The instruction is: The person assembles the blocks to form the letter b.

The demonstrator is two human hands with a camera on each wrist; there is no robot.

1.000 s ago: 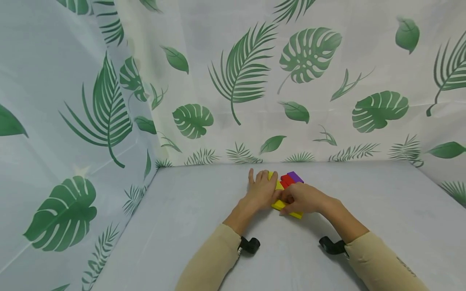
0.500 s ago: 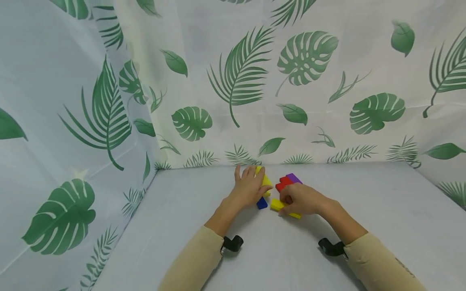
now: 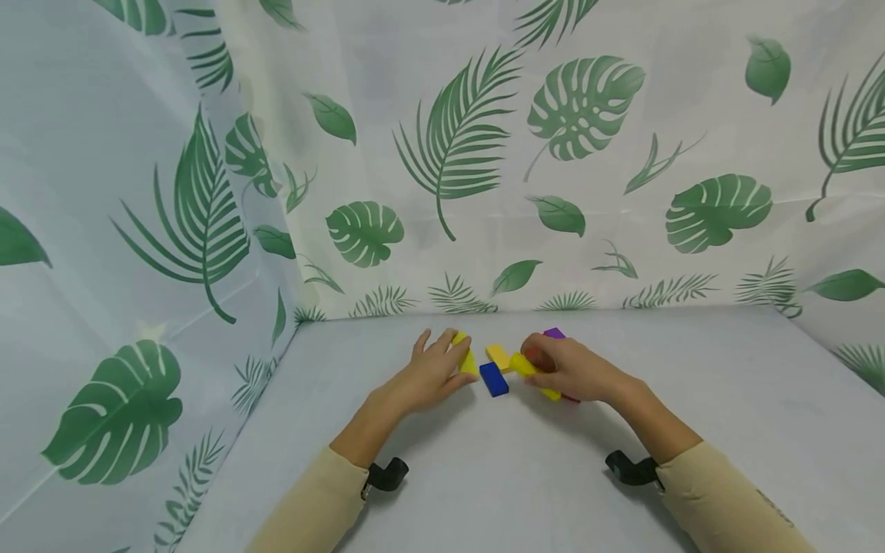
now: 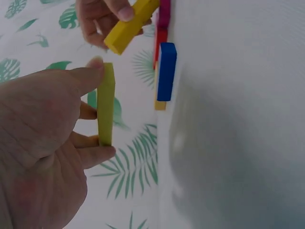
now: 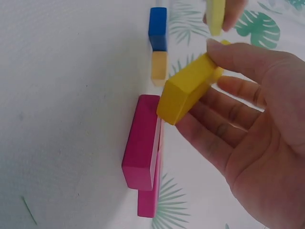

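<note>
My left hand [image 3: 429, 376] holds a pale yellow block [image 4: 106, 105] between thumb and fingertips, raised off the table. Across from it, my right hand [image 3: 577, 369] pinches a deeper yellow block [image 5: 188, 88], which is tilted in its grasp. Between the hands, a blue block [image 3: 494, 379] lies beside a light orange block [image 3: 498, 356] on the table. Below the right hand, the right wrist view has a magenta block [image 5: 143, 143] with another magenta block [image 5: 147, 202] beside it. The right hand mostly covers these blocks in the head view.
A purple block [image 3: 555, 333] shows just behind the right hand, and a bit of a red block [image 4: 160, 45] appears in the left wrist view. The white tabletop [image 3: 498, 484] ends at a leaf-printed curtain [image 3: 442, 153] at the back and sides.
My left hand has moved left with its pale yellow block, uncovering the blue and light orange blocks. My right hand has picked up the deeper yellow block from the table.
</note>
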